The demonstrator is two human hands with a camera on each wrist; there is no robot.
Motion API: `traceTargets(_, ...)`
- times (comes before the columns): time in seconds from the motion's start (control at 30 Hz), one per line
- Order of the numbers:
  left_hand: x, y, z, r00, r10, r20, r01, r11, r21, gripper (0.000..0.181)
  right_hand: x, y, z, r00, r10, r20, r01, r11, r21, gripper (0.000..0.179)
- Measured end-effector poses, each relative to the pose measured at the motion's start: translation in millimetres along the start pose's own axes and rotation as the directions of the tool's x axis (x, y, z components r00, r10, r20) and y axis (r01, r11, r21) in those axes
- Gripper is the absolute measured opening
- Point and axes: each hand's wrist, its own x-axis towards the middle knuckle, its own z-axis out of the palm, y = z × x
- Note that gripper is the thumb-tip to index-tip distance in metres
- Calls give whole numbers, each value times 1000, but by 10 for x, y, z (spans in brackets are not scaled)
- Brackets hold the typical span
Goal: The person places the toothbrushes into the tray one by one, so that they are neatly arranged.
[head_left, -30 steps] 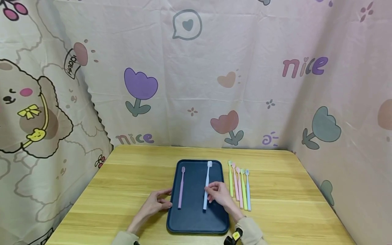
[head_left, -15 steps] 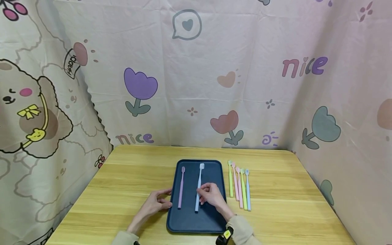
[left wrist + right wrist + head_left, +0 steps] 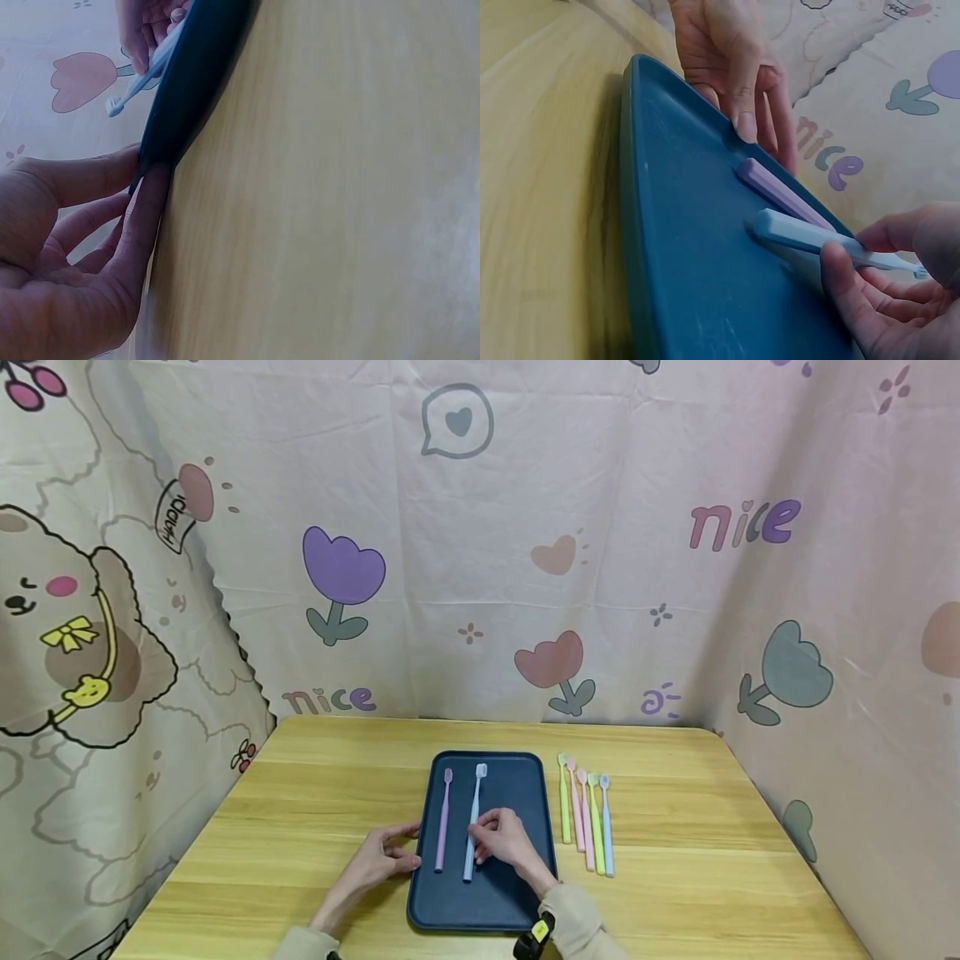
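Note:
A dark blue tray (image 3: 450, 902) lies on the table, its left rim held by my left hand (image 3: 381, 857). In the right wrist view the left thumb (image 3: 744, 112) is at the rim, with the other fingers outside it. Thumb and fingers of my right hand (image 3: 504, 839) pinch a light blue toothbrush (image 3: 468, 862) by its handle, over the tray. The right wrist view shows the butt of this toothbrush (image 3: 787, 229) just above the tray surface, bristle head pointing away. Left of it a purple toothbrush (image 3: 442, 835) lies lengthwise in the tray.
Right of the tray, several toothbrushes lie side by side on the wooden table (image 3: 300, 793): green (image 3: 565, 810), pink (image 3: 577, 814) and a blue one (image 3: 608, 835). A printed curtain (image 3: 450, 510) hangs behind the table and along its sides.
My right hand has moved left across the tray with the light blue toothbrush, bringing it close beside the purple one. The left hand has stayed at the tray's left rim.

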Motion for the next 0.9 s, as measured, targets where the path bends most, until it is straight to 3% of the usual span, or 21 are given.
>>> traceTargets(0.6,7,10,5,1000,-10,1,10,1000,6,69,146,25,146,999,-7,-50,3,997,-81,11)
traceTargets(0.9,6,1,2,1000,1,2,-1,1000,-5,68,180,43,180,997,-55,-52,46,987,-155,12)
